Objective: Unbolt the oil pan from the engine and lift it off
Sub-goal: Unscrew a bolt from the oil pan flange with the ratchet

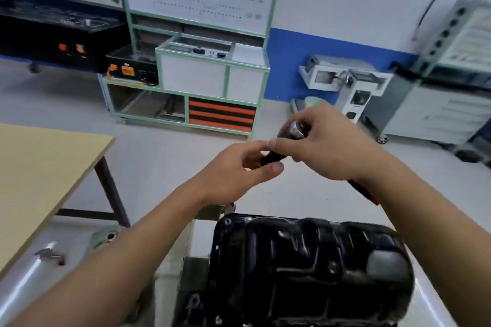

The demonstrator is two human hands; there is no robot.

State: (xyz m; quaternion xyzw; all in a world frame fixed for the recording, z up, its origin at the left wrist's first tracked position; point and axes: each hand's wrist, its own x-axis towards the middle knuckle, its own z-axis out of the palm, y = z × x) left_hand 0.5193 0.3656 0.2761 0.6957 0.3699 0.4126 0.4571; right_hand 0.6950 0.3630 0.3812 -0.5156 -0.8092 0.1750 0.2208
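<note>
The black ribbed oil pan (310,268) sits on the engine at the bottom of the view, below both hands. Raised above it, my right hand (326,146) grips a ratchet wrench whose silver head (297,128) shows between my fingers; its red and black handle (364,193) sticks out under my wrist. My left hand (239,167) pinches the black socket or extension (273,158) attached under the ratchet head. Neither hand touches the pan.
A wooden table (39,175) stands at the left. A few loose bolts (50,255) lie on the grey surface at the lower left. A green-framed training bench (196,82) and grey cabinets (438,103) stand across the floor.
</note>
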